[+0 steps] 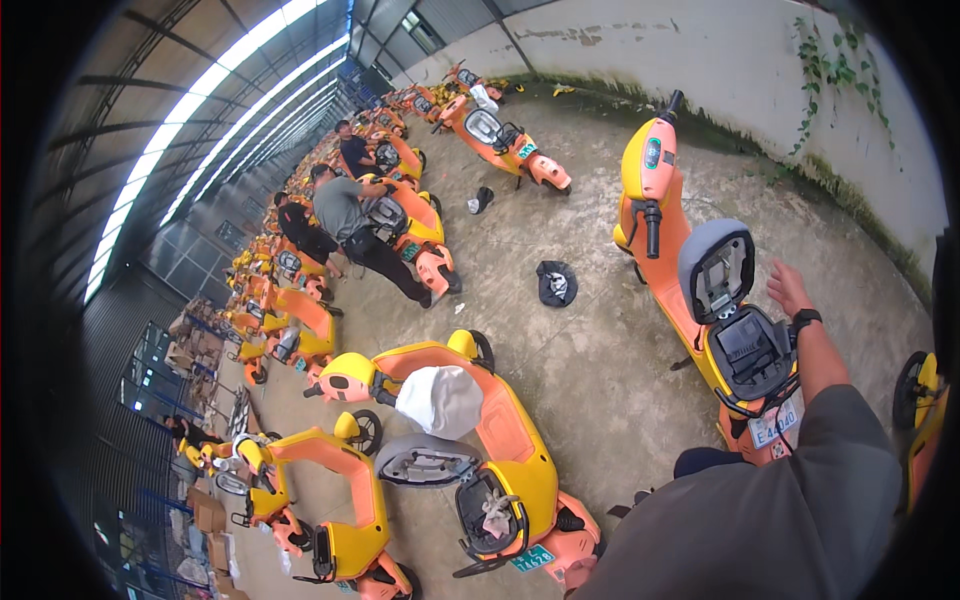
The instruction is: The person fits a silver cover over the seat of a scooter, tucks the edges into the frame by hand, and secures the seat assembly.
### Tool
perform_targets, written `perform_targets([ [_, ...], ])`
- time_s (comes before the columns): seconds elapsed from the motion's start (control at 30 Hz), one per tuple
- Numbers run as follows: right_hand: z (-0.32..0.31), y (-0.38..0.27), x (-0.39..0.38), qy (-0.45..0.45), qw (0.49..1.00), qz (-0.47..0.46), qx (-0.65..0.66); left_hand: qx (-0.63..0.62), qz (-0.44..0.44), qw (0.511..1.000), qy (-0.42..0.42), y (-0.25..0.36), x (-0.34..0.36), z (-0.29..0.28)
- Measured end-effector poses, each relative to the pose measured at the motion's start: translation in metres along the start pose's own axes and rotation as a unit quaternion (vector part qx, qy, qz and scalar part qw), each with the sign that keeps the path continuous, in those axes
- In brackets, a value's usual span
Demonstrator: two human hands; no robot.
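Note:
My right hand (790, 287), with a dark watch on its wrist, is held out beside an orange and yellow scooter (668, 250). Its fingers are apart and nothing shows in them. The scooter's grey seat (716, 268) is tipped up just left of the hand. Below the seat, the black storage compartment (748, 352) is exposed, with dark items inside that I cannot make out. My left hand is out of sight.
Another scooter (515, 430) stands at lower centre, seat raised, a white cloth bag (440, 400) on it and grey gloves (498, 512) in its compartment. A black bag (557, 284) lies on the concrete floor. People (345, 205) stand among scooter rows; a wall (720, 60) runs along the right.

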State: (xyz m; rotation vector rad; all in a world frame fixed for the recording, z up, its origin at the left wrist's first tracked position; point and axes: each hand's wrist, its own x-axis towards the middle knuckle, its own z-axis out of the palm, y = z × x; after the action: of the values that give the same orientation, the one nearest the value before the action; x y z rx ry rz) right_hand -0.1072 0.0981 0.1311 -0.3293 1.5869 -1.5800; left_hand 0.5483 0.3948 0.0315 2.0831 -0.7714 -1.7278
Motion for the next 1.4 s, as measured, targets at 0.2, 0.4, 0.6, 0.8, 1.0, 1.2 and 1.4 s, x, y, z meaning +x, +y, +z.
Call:
perform_targets([
  [0.2, -0.027, -0.007, -0.012, 0.051, 0.998, -0.027, 0.034, 0.013, -0.003, 0.999, -0.042, 0.031, 0.034, -0.032],
  [0.4, -0.016, -0.001, -0.017, 0.068, 0.997, -0.01, 0.023, 0.02, -0.01, 0.998, -0.057, 0.06, 0.059, -0.047],
  [0.6, 0.015, 0.021, 0.04, 0.036, 0.998, 0.015, 0.043, 0.017, -0.02, 0.997, -0.07, 0.095, 0.079, -0.054],
  [0.8, 0.065, 0.048, 0.077, 0.018, 0.996, 0.068, 0.063, 0.006, -0.033, 0.996, -0.087, 0.14, 0.091, -0.06],
  [1.0, 0.08, 0.026, 0.051, 0.003, 0.996, 0.068, -0.052, -0.003, -0.042, 0.994, -0.1, 0.197, 0.103, -0.058],
  [1.2, 0.081, 0.015, 0.049, -0.003, 0.999, 0.05, 0.0, -0.002, -0.027, 0.991, -0.127, 0.242, 0.133, -0.05],
  [1.4, 0.114, -0.006, 0.026, -0.024, 0.99, 0.081, 0.111, 0.135, -0.006, 0.988, -0.079, 0.248, 0.232, -0.059],
])
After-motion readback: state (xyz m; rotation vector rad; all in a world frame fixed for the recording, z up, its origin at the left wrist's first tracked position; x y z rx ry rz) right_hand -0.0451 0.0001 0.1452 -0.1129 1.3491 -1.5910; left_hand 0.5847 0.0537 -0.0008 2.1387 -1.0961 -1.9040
